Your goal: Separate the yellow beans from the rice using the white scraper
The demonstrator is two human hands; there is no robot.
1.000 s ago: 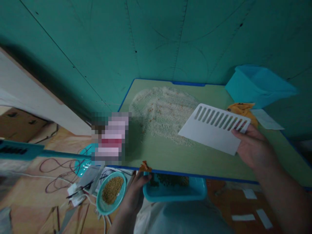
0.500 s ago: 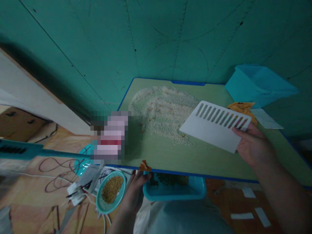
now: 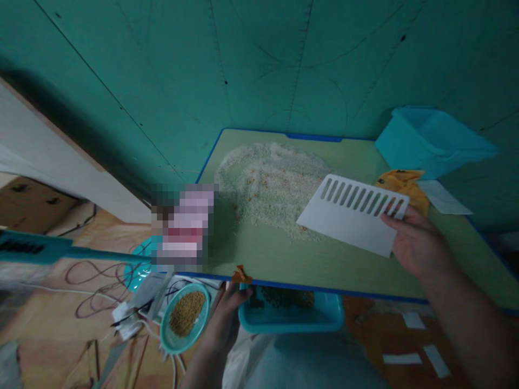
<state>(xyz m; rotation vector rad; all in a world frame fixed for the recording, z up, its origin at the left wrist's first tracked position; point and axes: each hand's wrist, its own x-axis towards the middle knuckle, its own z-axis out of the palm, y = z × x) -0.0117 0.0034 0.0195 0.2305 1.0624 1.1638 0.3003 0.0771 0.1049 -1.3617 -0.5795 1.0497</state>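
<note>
The right hand (image 3: 421,243) has its grip pinched on the right end of the white scraper (image 3: 352,227), thumb on the upper face and fingers beneath. Over the last half second it has drawn the scraper slightly left and a little nearer the body, about undoing a small lift the other way. The scraper lies flat-on to the view, slots along the far side, its left tip over the near right fringe of the grains (image 3: 275,183); whether it touches them or hangs just above cannot be told.

The left hand (image 3: 225,319) has not moved: its grip pinches the left end of the tray (image 3: 292,321), thumb over the rim, other fingers mostly hidden. The tray sits below the near edge of the surface (image 3: 263,259), dark bits inside.

The pale grains, flecked with orange bits, look the same in outline throughout. I judge the shift to be a repositioning, with the work on the grains no further along for it.

Farther out, the cloth (image 3: 405,186) and the bin (image 3: 409,140) keep their places at the far right of the surface, and the bowl (image 3: 180,341) of tan pellets stands left of the left hand.
</note>
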